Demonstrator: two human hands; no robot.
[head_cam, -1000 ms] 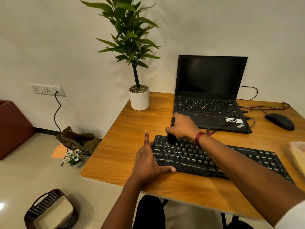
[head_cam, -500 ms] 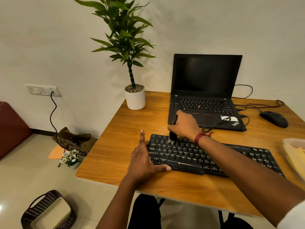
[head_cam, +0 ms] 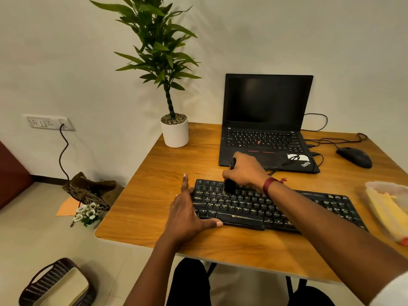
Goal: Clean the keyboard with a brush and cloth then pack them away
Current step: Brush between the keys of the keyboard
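A: Where does the keyboard lie?

B: The black keyboard (head_cam: 276, 208) lies flat on the wooden table (head_cam: 154, 195), just in front of the open laptop (head_cam: 265, 120).

A: And the hands?

B: The right hand (head_cam: 245, 171) has its fingers curled round a black brush (head_cam: 229, 186), whose lower end touches the upper key rows near the keyboard's left end. The left hand (head_cam: 185, 215) rests at that left end, fingers straight, thumb along the front edge, gripping nothing.

Container (head_cam: 373, 187) partly beyond right edge
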